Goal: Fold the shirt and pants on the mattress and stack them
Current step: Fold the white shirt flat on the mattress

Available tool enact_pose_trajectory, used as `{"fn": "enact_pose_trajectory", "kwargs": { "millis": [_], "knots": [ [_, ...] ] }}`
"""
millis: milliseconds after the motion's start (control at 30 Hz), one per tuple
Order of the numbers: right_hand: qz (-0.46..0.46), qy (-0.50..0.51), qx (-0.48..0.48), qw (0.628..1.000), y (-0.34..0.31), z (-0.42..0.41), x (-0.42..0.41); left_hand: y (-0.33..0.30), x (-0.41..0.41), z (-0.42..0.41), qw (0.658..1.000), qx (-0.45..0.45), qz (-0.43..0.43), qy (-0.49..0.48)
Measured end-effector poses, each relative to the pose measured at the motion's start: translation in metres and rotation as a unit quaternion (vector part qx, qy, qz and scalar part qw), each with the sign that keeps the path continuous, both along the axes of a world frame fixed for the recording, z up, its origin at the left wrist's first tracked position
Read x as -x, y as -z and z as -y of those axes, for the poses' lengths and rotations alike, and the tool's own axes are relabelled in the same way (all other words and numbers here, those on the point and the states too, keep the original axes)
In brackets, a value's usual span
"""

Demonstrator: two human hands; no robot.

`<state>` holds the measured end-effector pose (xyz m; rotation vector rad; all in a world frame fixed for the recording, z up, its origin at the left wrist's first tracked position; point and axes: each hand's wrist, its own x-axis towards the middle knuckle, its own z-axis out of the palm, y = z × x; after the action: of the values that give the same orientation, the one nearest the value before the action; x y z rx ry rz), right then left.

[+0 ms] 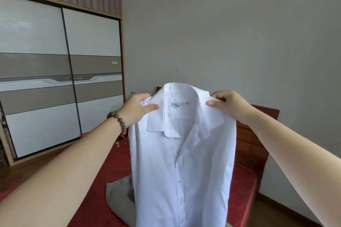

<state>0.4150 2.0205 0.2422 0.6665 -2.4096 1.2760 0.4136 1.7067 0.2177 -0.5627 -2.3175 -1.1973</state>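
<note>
The left hand (137, 106) and the right hand (226, 102) are each pinching a shoulder of the white button-up dress shirt (181, 162) just beside its collar, holding it up in the air with the front facing the person and the body hanging straight down. Below it, the grey-beige pants (118, 197) are lying crumpled on the red mattress (103, 206), partly hidden behind the hanging shirt. A beaded bracelet (120, 123) is sitting on the left wrist, and a sliding-door wardrobe (55, 70) is standing against the wall to the left.

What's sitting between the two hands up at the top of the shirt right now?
In the head view, the white shirt's collar, with its neck label, spans between the left hand and right hand. Each pinches a shoulder.
</note>
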Motion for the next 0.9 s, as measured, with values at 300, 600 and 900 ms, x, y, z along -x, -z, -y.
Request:
{"fn": "enact_pose_trajectory", "kwargs": {
  "millis": [300,600,900],
  "knots": [
    [0.066,-0.018,-0.140,0.988,-0.006,-0.001,0.001,-0.006,-0.008,0.019,0.991,0.021,0.121,0.060],
    [0.003,-0.007,-0.054,0.999,0.000,0.021,-0.001,-0.002,-0.019,-0.002,0.992,-0.110,0.054,-0.025],
    [-0.026,0.149,-0.043,0.988,0.026,0.043,0.009,0.016,-0.020,-0.014,0.993,-0.043,-0.007,-0.113]
  ]
}}
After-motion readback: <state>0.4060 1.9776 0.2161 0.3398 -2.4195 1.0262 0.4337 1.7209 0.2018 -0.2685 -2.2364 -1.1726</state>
